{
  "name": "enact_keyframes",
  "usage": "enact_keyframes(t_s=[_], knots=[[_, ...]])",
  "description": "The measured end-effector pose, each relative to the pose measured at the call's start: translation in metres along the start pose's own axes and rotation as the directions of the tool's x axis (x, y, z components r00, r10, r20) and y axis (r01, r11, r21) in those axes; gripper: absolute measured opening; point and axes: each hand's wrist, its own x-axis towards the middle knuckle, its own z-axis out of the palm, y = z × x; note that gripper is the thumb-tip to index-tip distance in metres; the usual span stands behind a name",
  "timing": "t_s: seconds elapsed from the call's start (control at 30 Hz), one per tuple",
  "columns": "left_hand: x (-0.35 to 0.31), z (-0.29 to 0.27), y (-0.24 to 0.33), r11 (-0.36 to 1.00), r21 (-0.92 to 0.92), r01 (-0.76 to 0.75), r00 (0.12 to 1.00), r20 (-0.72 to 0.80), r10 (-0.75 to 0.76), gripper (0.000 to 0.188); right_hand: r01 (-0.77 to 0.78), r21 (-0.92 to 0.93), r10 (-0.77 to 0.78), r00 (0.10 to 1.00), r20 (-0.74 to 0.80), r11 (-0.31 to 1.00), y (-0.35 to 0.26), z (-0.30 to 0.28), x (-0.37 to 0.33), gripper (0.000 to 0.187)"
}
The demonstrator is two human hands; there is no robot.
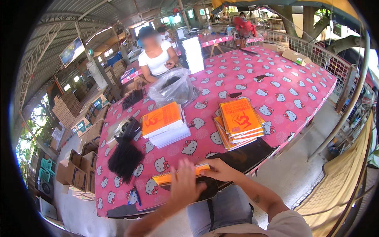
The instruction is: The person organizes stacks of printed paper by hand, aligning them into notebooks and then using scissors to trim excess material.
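Note:
An orange spiral notebook (164, 179) is tilted up near the front edge of the table, its coil along the upper side. My right hand (222, 170) grips its right end between thumb and fingers. Across the middle of the notebook lies my left hand (185, 183), fingers stretched out and slightly blurred. Beneath both hands is a dark board (252, 156). Just beyond stands a stack of orange-covered books (164, 120) with thick white page edges. To its right is a pile of orange spiral notebooks (240, 118).
Bundles of thin black strands (125, 160) lie at the left, near a tape dispenser (128, 128) and a blue-handled tool (135, 196). A clear plastic bag (173, 89) holds dark material. Across the table sits a co-worker (156, 59) beside a tall white stack (192, 54). Cardboard boxes (77, 172) stand left.

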Motion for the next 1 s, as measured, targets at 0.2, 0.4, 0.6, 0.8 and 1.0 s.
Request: enact_keyframes(t_s=[0.2,0.4,0.6,0.8,1.0], knots=[[0.02,0.005,-0.012,0.991,0.015,0.131,0.988,-0.078,-0.13,0.087,0.004,-0.106,0.006,0.996,0.091,0.994,0.005,0.005,0.0,0.03],[0.012,0.011,-0.013,0.984,-0.1,0.151,0.979,-0.124,-0.162,0.096,0.086,-0.095,-0.081,0.995,0.054,0.992,0.011,0.017,0.005,0.03],[-0.012,0.029,0.003,0.979,-0.203,0.034,0.995,-0.09,-0.053,0.087,0.032,-0.118,-0.03,0.999,0.016,0.992,0.02,0.019,0.004,0.021],[-0.023,0.011,0.014,0.947,-0.321,0.018,0.986,-0.149,-0.069,0.07,-0.093,-0.148,0.101,0.994,0.049,0.985,-0.003,0.018,0.01,0.019],[0.016,-0.012,-0.031,0.846,-0.529,0.064,0.968,-0.173,-0.182,0.03,-0.024,-0.019,0.023,0.999,-0.029,1.0,-0.007,0.004,0.006,0.026]])
